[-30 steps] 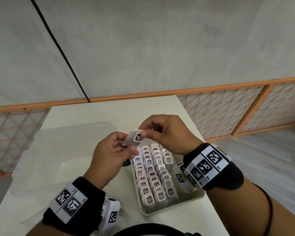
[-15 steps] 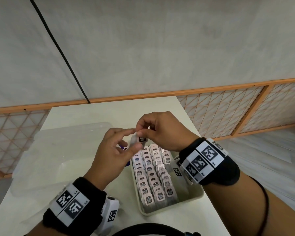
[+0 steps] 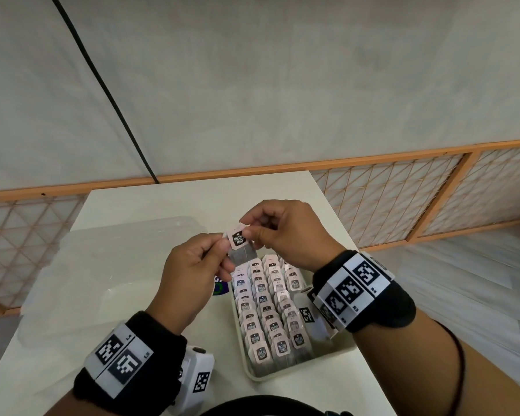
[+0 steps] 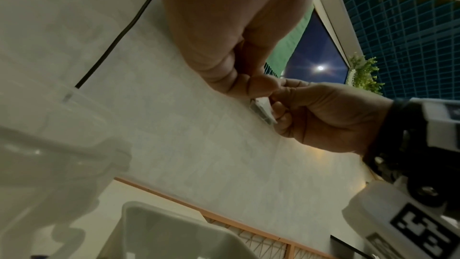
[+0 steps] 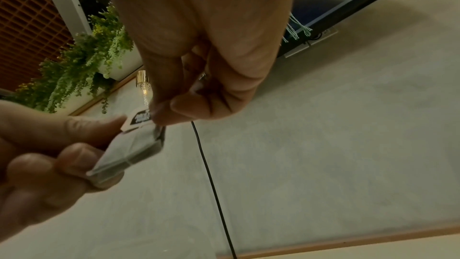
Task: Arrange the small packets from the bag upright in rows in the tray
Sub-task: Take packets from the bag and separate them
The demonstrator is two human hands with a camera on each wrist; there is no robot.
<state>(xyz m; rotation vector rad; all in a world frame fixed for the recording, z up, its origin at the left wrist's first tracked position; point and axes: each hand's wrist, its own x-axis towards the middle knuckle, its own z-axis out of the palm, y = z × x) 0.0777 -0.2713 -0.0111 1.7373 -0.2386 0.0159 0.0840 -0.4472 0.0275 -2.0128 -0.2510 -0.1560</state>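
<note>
Both hands hold one small tea packet (image 3: pixel 240 245) in the air above the far end of the tray (image 3: pixel 330 360). The packet has a pale pink tag with a black logo and a grey pouch below it. My left hand (image 3: pixel 192 271) pinches the pouch (image 5: pixel 129 151) between thumb and fingers. My right hand (image 3: pixel 279 232) pinches the tag's right edge (image 5: pixel 140 118). In the left wrist view the packet (image 4: pixel 262 110) shows edge-on between the two hands. The beige tray holds several rows of the same packets (image 3: pixel 267 313) standing upright.
A clear plastic bag (image 3: pixel 81 283) lies crumpled on the white table (image 3: pixel 198 202) left of the tray. A green and blue sticker (image 3: pixel 221 288) shows between bag and tray. An orange lattice rail (image 3: pixel 403 199) runs behind the table; the table's right edge lies close to the tray.
The packet was turned upright between the hands, tag now facing me. Both hands shifted slightly and stay above the tray's far end.
</note>
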